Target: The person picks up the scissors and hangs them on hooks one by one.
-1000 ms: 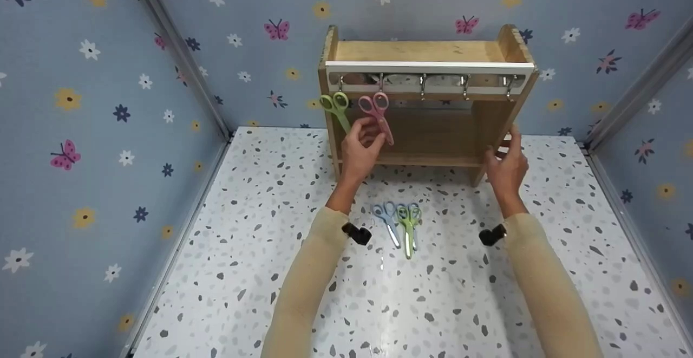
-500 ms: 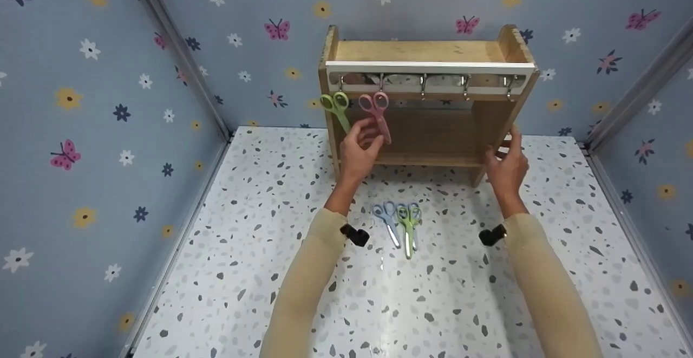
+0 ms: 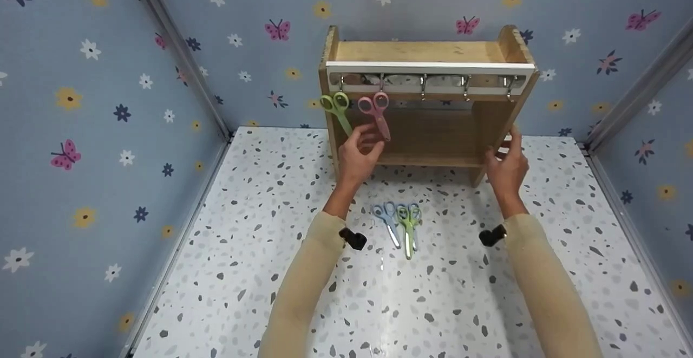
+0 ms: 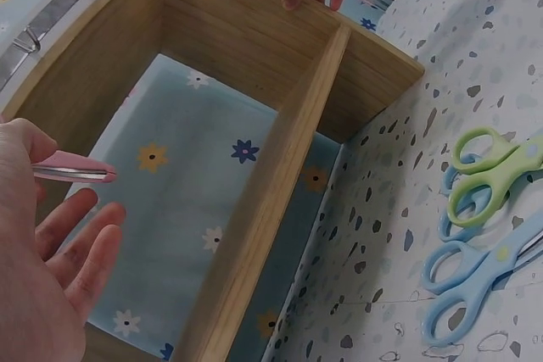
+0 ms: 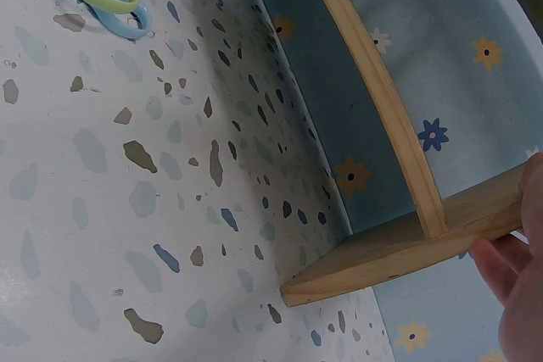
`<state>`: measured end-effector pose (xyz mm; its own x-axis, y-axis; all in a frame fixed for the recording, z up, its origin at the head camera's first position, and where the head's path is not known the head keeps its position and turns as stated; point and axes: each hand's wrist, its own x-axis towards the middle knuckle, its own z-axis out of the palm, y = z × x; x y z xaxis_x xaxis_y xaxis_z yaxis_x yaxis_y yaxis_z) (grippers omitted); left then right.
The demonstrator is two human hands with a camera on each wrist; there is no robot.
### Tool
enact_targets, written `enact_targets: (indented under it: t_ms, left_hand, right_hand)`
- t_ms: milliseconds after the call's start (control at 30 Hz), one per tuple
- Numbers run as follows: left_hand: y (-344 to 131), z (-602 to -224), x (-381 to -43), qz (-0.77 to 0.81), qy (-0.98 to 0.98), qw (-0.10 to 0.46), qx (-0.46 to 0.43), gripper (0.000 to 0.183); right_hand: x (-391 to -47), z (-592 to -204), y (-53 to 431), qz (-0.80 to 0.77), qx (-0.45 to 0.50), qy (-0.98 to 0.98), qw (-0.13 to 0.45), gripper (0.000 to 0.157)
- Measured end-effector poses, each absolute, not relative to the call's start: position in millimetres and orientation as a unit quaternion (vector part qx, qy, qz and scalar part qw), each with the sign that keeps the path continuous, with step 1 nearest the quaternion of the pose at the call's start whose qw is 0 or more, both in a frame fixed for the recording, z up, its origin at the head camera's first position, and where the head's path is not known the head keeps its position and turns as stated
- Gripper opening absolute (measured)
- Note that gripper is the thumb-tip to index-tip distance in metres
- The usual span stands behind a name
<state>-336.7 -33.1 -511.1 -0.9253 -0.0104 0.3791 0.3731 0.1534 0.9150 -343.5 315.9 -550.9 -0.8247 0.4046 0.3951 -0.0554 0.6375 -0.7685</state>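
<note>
Pink scissors (image 3: 377,114) hang by a handle loop from the second hook of a wooden shelf rack (image 3: 422,52), blades down. Just below them is my left hand (image 3: 358,155), its fingers loosely spread around the blade end. In the left wrist view, the pink blade tip (image 4: 81,167) shows past the thumb, with the other fingers apart from it. Green scissors (image 3: 337,108) hang from the first hook, beside that hand. My right hand (image 3: 507,166) grips the rack's right side panel (image 5: 407,247), thumb on the near side and fingers behind the edge.
Blue scissors (image 3: 387,220) and green scissors (image 3: 407,230) lie on the speckled table (image 3: 260,271) before the rack, with another blue pair partly under the green one. Several metal hooks (image 3: 465,87) line the white rail. Flowered walls (image 3: 81,184) enclose the table.
My left hand has drawn slightly down and left, its thumb coming away from the pink blades. The pink scissors have settled slightly left on their hook. My right hand stays put.
</note>
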Motion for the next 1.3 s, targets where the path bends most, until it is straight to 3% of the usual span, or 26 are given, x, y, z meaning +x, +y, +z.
enact_targets:
  t_ms: [833, 1300]
  left_hand:
    - [-39, -548, -322, -0.596, -0.789, 0.110, -0.096, 0.046]
    - [-43, -557, -309, -0.511, -0.840, 0.135, -0.121, 0.047]
  right_hand:
    - [-342, -550, 316, 0.428, -0.095, -0.856, 0.275, 0.068]
    - [-342, -549, 315, 0.419, -0.098, -0.861, 0.270, 0.069]
